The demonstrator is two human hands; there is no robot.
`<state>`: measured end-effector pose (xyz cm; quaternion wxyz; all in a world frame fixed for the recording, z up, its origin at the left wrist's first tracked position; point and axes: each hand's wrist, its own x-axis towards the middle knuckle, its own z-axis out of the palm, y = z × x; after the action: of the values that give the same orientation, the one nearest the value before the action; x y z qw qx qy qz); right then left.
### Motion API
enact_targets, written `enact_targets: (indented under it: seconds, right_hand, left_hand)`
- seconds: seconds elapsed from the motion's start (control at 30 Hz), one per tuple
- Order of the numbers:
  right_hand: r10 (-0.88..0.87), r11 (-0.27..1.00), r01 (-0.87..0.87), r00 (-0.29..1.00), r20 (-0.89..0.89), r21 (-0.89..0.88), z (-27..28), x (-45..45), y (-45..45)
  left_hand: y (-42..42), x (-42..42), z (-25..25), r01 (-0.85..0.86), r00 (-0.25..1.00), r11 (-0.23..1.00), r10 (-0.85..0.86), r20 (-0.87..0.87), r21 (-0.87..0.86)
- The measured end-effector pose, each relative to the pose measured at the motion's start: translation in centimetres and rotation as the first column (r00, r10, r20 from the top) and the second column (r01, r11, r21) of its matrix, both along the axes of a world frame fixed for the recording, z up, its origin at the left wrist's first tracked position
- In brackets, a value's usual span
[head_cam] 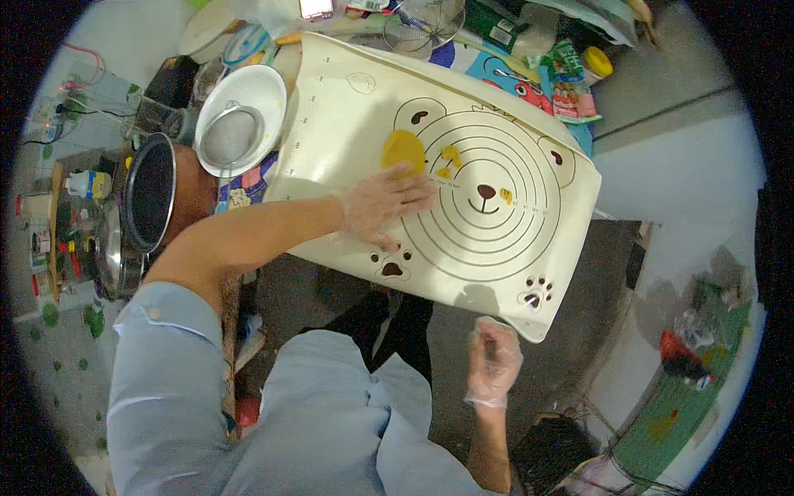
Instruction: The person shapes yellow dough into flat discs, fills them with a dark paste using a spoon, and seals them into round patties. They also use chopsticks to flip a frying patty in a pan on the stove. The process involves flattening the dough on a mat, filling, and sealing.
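A cream silicone pastry mat (pixel 335 136), printed with a bear face, rings and paw marks, lies before me with its far edge curled up. On its left half sits a flattened round of yellow dough (pixel 402 150). Smaller yellow dough bits (pixel 450 155) and another dough piece (pixel 506 196) are scattered to its right. My left hand (pixel 394 201), in a clear plastic glove, is spread palm down over the mat, its fingertips at the round's near edge. Gloved too, my right hand (pixel 494 359) is curled by the mat's near edge; whether its fingers hold anything is hidden.
Left of the mat, a mesh strainer (pixel 231 133) rests in a white bowl (pixel 273 93), near a dark-lined pot (pixel 149 192) and a lidded metal pot (pixel 111 242). A wire whisk (pixel 425 25), a lit phone (pixel 316 8) and food packets (pixel 570 87) crowd the far side.
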<state>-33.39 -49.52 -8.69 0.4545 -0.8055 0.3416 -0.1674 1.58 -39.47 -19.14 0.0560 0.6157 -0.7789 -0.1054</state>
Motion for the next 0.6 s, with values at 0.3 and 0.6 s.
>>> enact_targets:
  seconds: [0.3, 0.6]
  right_hand:
    - [0.288, 0.957, -0.289, 0.957, 0.025, 0.015, -1.0, 10.2, -6.8]
    - [0.429, 0.903, -0.430, 0.897, 0.105, -0.009, -0.1, 15.5, -8.1]
  left_hand:
    - [-1.6, 0.9, 2.4, 0.028, 0.996, 0.979, -0.011, -0.088, 0.200]
    - [-3.4, 0.1, 4.3, -0.052, 0.988, 0.993, 0.066, -0.138, 0.102]
